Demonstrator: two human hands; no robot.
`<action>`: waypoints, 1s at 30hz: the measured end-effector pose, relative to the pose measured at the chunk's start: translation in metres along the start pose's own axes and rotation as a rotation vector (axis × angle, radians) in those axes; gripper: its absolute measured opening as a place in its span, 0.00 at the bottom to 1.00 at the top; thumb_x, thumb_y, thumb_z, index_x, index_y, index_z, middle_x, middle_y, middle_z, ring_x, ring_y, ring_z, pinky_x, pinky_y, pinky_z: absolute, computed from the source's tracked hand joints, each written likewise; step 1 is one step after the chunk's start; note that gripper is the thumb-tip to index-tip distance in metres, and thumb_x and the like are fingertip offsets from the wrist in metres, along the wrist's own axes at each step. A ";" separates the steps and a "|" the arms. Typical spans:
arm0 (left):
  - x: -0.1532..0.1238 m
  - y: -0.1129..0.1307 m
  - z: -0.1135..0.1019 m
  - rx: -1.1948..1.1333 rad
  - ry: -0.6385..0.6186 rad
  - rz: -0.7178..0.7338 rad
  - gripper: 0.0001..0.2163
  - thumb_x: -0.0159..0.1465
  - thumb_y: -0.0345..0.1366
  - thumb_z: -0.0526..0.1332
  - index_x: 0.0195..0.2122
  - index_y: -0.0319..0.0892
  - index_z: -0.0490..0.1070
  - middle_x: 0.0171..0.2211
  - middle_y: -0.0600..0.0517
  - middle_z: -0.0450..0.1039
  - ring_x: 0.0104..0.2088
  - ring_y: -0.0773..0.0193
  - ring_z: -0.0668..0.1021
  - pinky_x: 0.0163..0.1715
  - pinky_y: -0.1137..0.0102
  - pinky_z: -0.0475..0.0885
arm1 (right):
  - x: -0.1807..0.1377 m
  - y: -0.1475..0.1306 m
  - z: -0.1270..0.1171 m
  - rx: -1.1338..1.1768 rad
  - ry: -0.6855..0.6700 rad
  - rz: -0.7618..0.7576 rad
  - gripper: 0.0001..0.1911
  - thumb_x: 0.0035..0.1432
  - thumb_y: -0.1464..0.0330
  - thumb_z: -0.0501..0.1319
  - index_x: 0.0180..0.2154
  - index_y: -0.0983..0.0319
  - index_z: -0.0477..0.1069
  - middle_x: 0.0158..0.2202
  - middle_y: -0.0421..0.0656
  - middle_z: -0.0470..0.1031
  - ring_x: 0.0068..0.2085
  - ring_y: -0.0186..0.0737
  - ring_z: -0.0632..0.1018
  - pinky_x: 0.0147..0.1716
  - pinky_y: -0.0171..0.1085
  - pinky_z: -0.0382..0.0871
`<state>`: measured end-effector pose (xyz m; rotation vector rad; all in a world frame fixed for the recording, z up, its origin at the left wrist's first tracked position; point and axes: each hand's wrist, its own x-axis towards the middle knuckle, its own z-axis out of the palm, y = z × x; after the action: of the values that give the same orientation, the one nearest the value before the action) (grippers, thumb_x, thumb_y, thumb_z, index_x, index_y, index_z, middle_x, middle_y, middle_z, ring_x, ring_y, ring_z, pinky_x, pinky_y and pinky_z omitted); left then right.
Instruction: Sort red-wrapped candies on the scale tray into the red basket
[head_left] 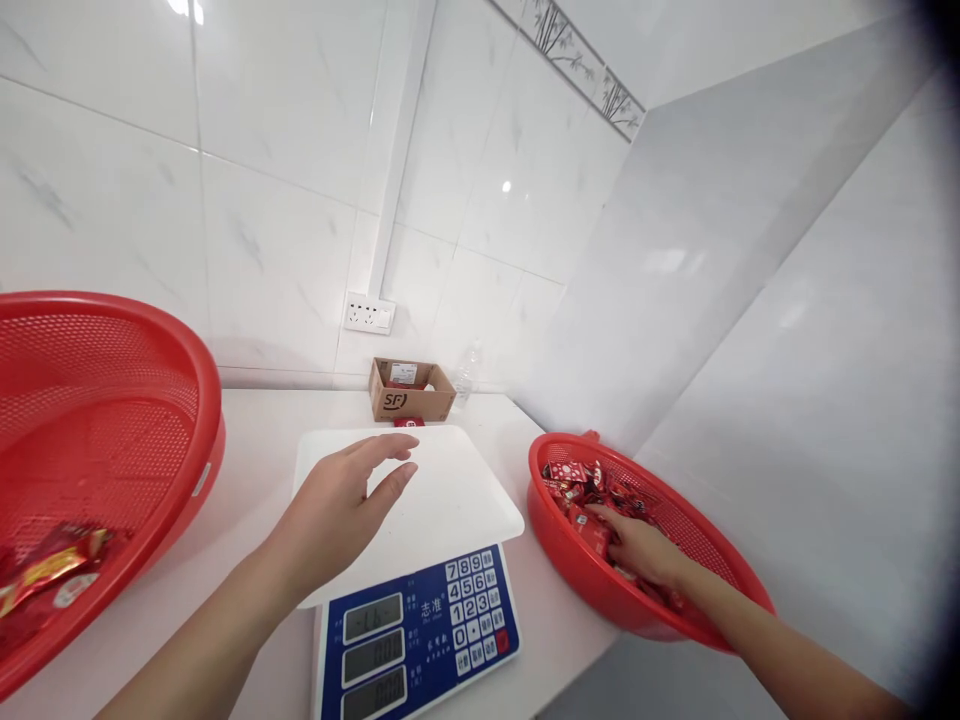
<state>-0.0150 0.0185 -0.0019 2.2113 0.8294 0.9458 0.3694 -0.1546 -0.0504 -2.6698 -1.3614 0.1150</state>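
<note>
My left hand [346,500] hovers over the white pan [442,490] of a digital scale [420,640], its thumb and fingers apart with nothing between them. To the right, my right hand [643,548] reaches into a red mesh basket [574,575] holding many small wrapped packets. Its fingers are closed at the edge of a red packet [592,530]; the fingertips are partly hidden among the wrappers. On the scale's blue panel are a keypad [476,610] and three displays, the lower two reading zeros.
A larger red basket [202,400] stands at the left with red and gold packets [56,570] low inside. Behind the pan sit an open cardboard box [412,403], a small red packet [409,422] and a clear plastic bottle [466,372]. A socket [369,313] is on the tiled wall.
</note>
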 end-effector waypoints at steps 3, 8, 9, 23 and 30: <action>0.000 0.000 0.000 0.016 -0.007 -0.005 0.16 0.67 0.49 0.52 0.49 0.51 0.73 0.50 0.51 0.77 0.45 0.52 0.79 0.36 0.66 0.75 | 0.007 0.006 -0.009 0.014 -0.024 -0.008 0.11 0.65 0.64 0.59 0.47 0.61 0.72 0.47 0.44 0.75 0.43 0.41 0.78 0.43 0.44 0.74; -0.001 -0.001 0.000 0.030 -0.029 -0.010 0.17 0.67 0.49 0.51 0.49 0.51 0.73 0.49 0.50 0.77 0.38 0.53 0.80 0.36 0.63 0.75 | 0.015 0.007 -0.025 0.025 0.076 0.068 0.12 0.65 0.65 0.59 0.48 0.61 0.71 0.50 0.46 0.73 0.46 0.43 0.77 0.45 0.45 0.73; -0.001 -0.001 0.001 0.025 -0.031 -0.010 0.17 0.67 0.49 0.52 0.49 0.51 0.73 0.49 0.50 0.77 0.38 0.53 0.80 0.36 0.63 0.74 | 0.016 0.005 -0.028 0.037 0.101 0.081 0.12 0.65 0.65 0.59 0.49 0.61 0.71 0.50 0.46 0.73 0.46 0.43 0.77 0.45 0.46 0.73; -0.011 0.020 0.056 -1.218 -0.383 -0.469 0.32 0.61 0.49 0.64 0.64 0.52 0.53 0.64 0.42 0.56 0.59 0.51 0.67 0.46 0.60 0.75 | -0.006 -0.182 -0.026 0.697 0.371 -0.383 0.10 0.63 0.66 0.57 0.42 0.62 0.75 0.41 0.44 0.80 0.43 0.43 0.79 0.45 0.44 0.72; 0.000 0.013 0.044 -1.258 -0.052 -0.395 0.15 0.61 0.43 0.65 0.48 0.48 0.70 0.35 0.53 0.69 0.31 0.68 0.72 0.24 0.76 0.71 | -0.039 -0.261 -0.007 1.000 0.214 -0.642 0.14 0.64 0.62 0.53 0.47 0.59 0.70 0.47 0.46 0.77 0.49 0.43 0.77 0.50 0.43 0.70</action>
<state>0.0226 -0.0014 -0.0179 0.9380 0.3955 0.8367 0.1389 -0.0357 -0.0013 -1.3464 -1.4681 0.3186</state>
